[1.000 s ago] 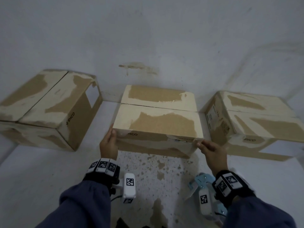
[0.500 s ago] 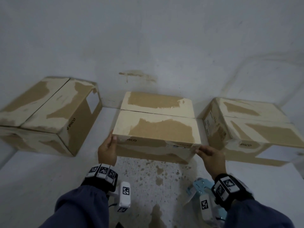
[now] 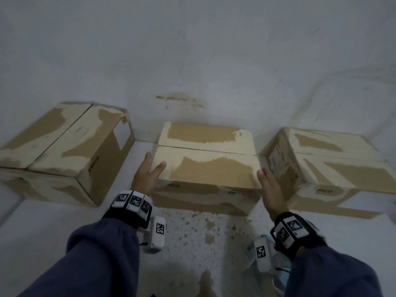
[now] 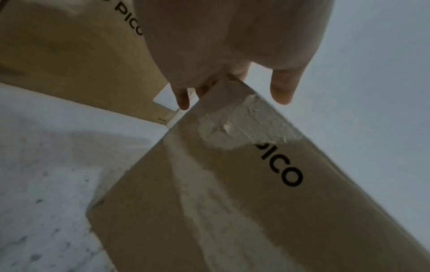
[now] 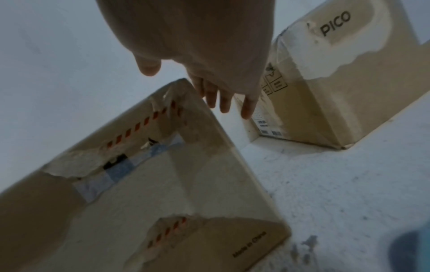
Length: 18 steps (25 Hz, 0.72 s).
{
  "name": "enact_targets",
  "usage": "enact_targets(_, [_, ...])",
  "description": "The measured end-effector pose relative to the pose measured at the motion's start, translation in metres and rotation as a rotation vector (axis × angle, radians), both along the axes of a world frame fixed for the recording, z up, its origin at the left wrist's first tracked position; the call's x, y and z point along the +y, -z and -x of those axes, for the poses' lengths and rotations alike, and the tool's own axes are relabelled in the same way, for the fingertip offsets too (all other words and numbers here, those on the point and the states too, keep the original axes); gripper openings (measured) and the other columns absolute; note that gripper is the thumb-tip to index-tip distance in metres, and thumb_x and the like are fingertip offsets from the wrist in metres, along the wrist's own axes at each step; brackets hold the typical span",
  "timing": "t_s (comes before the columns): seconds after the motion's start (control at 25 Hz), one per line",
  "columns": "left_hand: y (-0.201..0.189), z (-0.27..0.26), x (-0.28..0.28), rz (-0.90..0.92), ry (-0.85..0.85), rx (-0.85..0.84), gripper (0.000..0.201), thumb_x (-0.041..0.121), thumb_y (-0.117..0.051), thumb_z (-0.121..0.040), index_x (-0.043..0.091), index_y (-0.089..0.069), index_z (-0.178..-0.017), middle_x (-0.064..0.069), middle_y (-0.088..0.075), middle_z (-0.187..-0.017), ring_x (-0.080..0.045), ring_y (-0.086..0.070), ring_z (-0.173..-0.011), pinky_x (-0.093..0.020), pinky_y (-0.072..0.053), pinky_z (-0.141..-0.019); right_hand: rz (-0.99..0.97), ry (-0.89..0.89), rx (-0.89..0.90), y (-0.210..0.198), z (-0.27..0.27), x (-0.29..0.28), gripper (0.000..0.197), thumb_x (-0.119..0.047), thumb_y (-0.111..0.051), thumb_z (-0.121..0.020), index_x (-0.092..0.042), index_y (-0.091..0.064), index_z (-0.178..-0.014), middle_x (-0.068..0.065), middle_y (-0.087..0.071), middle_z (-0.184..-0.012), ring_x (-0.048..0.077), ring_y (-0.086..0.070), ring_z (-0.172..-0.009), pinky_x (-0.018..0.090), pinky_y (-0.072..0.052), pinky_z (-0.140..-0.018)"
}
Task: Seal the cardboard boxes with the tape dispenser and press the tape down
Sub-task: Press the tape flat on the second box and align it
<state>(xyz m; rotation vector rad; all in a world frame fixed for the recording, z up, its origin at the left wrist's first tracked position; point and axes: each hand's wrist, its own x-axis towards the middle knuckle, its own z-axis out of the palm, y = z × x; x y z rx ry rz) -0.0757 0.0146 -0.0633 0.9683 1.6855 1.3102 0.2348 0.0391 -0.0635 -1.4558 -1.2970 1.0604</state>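
Three brown cardboard boxes with torn, pale patches stand along a white wall. The middle box (image 3: pixel 210 172) (image 4: pixel 232 184) (image 5: pixel 163 184) has its two top flaps down, with a dark seam between them. My left hand (image 3: pixel 150 172) (image 4: pixel 223 60) lies at its near left corner, fingers straight along the left side and thumb resting on the top. My right hand (image 3: pixel 266 179) (image 5: pixel 197 60) reaches with straight fingers along the box's right end, in the gap to the right box (image 3: pixel 332 168) (image 5: pixel 349 82). A light blue tape dispenser (image 3: pixel 249 250) (image 5: pixel 414 252) lies on the floor under my right wrist, mostly hidden.
The left box (image 3: pixel 64 146) (image 4: pixel 69 46) stands angled, a hand's width from the middle one. The floor (image 3: pixel 192 243) in front is white with brown speckles. The wall rises directly behind the boxes.
Both hands left the front top corners of the middle box and slid back along its sides, with the fingers stretched out. The box now sits flat.
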Motion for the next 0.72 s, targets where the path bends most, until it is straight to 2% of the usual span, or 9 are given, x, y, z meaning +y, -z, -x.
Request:
enact_targets(0.08, [0.001,-0.005,0.004,-0.001,0.03,-0.036,0.062,0.017,-0.052,-0.094,0.013,-0.022,-0.149,0.001,-0.024,-0.155,-0.015,-0.024,-0.142,-0.031,-0.022,-0.116,0.036,-0.05,0.057,-0.001,0.005,0.004,0.055,-0.036,-0.038,-0.099,-0.015,-0.026,-0.148,-0.001,-0.029,-0.153,0.015,-0.026,-0.14,0.029,-0.021,-0.109])
enact_targets(0.2, [0.004,-0.002,0.004,-0.009,-0.006,-0.03,0.06,0.01,-0.055,-0.092,0.011,-0.03,-0.146,-0.003,-0.036,-0.148,-0.019,-0.035,-0.136,-0.03,-0.03,-0.109,0.073,0.001,0.127,-0.008,0.004,0.006,0.048,-0.03,-0.042,-0.099,-0.013,-0.036,-0.143,-0.004,-0.043,-0.134,0.011,-0.037,-0.124,0.028,-0.029,-0.101])
enact_targets(0.28, [0.002,0.005,0.008,0.036,0.032,0.047,0.057,0.018,-0.064,-0.084,0.016,-0.043,-0.137,-0.008,-0.043,-0.136,-0.027,-0.045,-0.126,-0.038,-0.04,-0.104,0.055,0.029,0.061,-0.012,0.001,0.011,0.046,-0.03,-0.046,-0.097,-0.015,-0.041,-0.14,-0.005,-0.043,-0.125,0.01,-0.038,-0.116,0.03,-0.031,-0.099])
enact_targets(0.36, [-0.005,0.011,0.017,0.107,0.07,0.126,0.051,0.031,-0.063,-0.079,0.021,-0.05,-0.128,-0.01,-0.042,-0.125,-0.031,-0.047,-0.121,-0.037,-0.041,-0.099,0.058,0.05,-0.03,-0.012,-0.003,0.022,0.036,-0.031,-0.046,-0.097,-0.015,-0.053,-0.128,-0.003,-0.05,-0.12,0.016,-0.046,-0.112,0.033,-0.036,-0.097])
enact_targets(0.44, [-0.011,0.01,0.023,0.219,0.084,0.213,0.056,0.041,-0.056,-0.089,0.022,-0.039,-0.139,-0.011,-0.032,-0.135,-0.03,-0.039,-0.129,-0.037,-0.032,-0.105,0.062,0.077,-0.091,-0.014,-0.003,0.031,0.024,-0.03,-0.044,-0.098,-0.013,-0.058,-0.106,0.004,-0.058,-0.106,0.021,-0.052,-0.1,0.034,-0.039,-0.088])
enact_targets(0.52, [-0.015,0.007,0.026,0.283,0.112,0.372,0.064,0.049,-0.049,-0.091,0.021,-0.029,-0.145,-0.012,-0.024,-0.144,-0.032,-0.033,-0.133,-0.039,-0.027,-0.11,0.062,0.083,-0.135,-0.016,-0.001,0.037,0.012,-0.025,-0.045,-0.097,-0.015,-0.052,-0.095,0.002,-0.054,-0.091,0.024,-0.051,-0.092,0.033,-0.039,-0.079])
enact_targets(0.6, [-0.013,0.007,0.026,0.267,0.142,0.452,0.068,0.047,-0.051,-0.09,0.02,-0.024,-0.145,-0.011,-0.02,-0.147,-0.031,-0.028,-0.137,-0.04,-0.024,-0.112,0.05,0.056,-0.153,-0.013,0.002,0.038,0.008,-0.021,-0.045,-0.096,-0.018,-0.049,-0.103,-0.001,-0.055,-0.101,0.025,-0.053,-0.098,0.034,-0.043,-0.08])
enact_targets(0.68, [-0.012,0.008,0.025,0.236,0.23,0.378,0.076,0.041,-0.05,-0.092,0.02,-0.007,-0.151,-0.001,-0.008,-0.157,-0.023,-0.015,-0.145,-0.038,-0.016,-0.116,0.05,-0.004,-0.141,-0.008,0.004,0.036,0.035,-0.024,-0.04,-0.098,-0.019,-0.039,-0.133,-0.007,-0.046,-0.125,0.016,-0.046,-0.116,0.035,-0.039,-0.097])
enact_targets(0.72, [-0.014,0.008,0.024,0.235,0.274,0.315,0.076,0.038,-0.048,-0.094,0.021,0.0,-0.151,0.002,-0.006,-0.159,-0.019,-0.012,-0.146,-0.035,-0.015,-0.116,0.048,-0.039,-0.169,-0.007,0.003,0.036,0.042,-0.027,-0.037,-0.099,-0.02,-0.033,-0.141,-0.008,-0.043,-0.132,0.016,-0.043,-0.122,0.036,-0.035,-0.103])
